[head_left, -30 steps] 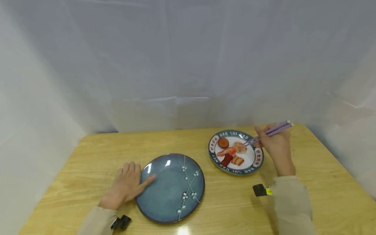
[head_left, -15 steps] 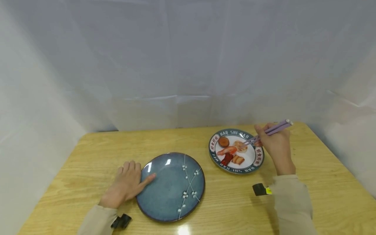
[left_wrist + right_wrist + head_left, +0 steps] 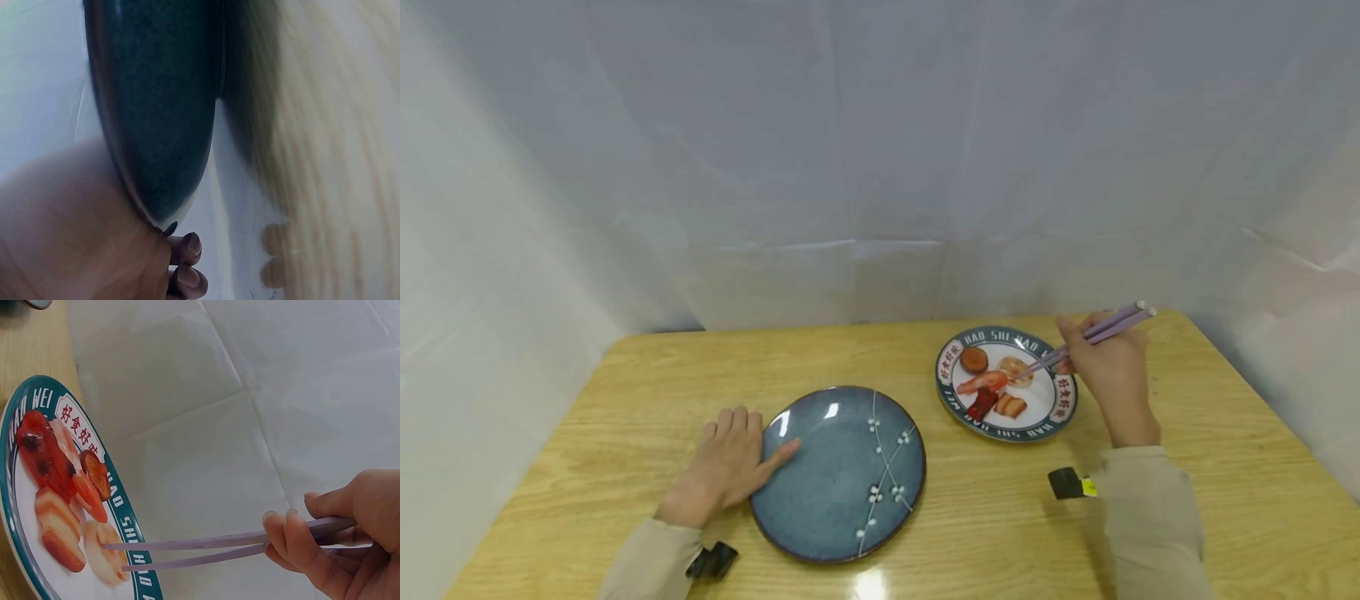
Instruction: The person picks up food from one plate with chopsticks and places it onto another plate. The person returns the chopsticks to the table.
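Clearly, plate (image 3: 1039, 407) reads HAO SHI HAO — right grip (image 3: 1108, 367) holds chopsticks (image 3: 194, 542)

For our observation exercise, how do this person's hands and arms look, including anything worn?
The left hand and right hand are bare, without gloves. The left sleeve and right sleeve are plain beige and reach the wrists. A small black left device shows beside its cuff; the black, boxy right device has a yellow patch next to it.

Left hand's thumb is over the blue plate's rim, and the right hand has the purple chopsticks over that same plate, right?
Wrong plate: the purple chopsticks are over the lettered plate with the food, as the right wrist view shows. The rest stands.
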The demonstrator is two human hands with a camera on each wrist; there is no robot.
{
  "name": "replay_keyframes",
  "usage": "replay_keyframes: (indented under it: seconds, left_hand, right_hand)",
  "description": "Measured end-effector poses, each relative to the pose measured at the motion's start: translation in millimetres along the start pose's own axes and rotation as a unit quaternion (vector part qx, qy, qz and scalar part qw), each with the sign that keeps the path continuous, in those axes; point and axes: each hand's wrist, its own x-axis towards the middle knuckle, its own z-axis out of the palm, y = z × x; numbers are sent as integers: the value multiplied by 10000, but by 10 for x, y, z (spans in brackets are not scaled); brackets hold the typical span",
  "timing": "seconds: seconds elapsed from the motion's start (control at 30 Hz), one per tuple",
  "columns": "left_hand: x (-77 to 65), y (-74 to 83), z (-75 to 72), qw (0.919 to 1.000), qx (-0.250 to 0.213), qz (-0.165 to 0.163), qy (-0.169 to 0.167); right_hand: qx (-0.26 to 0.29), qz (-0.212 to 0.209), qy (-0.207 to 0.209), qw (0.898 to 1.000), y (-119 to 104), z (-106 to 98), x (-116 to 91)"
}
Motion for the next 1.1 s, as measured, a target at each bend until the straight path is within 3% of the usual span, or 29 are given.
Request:
replay_keyframes:
  seconds: [0.63,0.87,1.1]
  left_hand:
    - [13,-8,13,10000,-39,-10,-30]
    - [7,-7,14,10000,-25,-35,-85]
    - [4,-7,18,10000,10,8,-27]
  right_hand:
    - [-311,143,-239,9991,38,23,-4]
    - [70,-25,157,9998,100,80,9]
    - [530,17,299,9981,152,102,31]
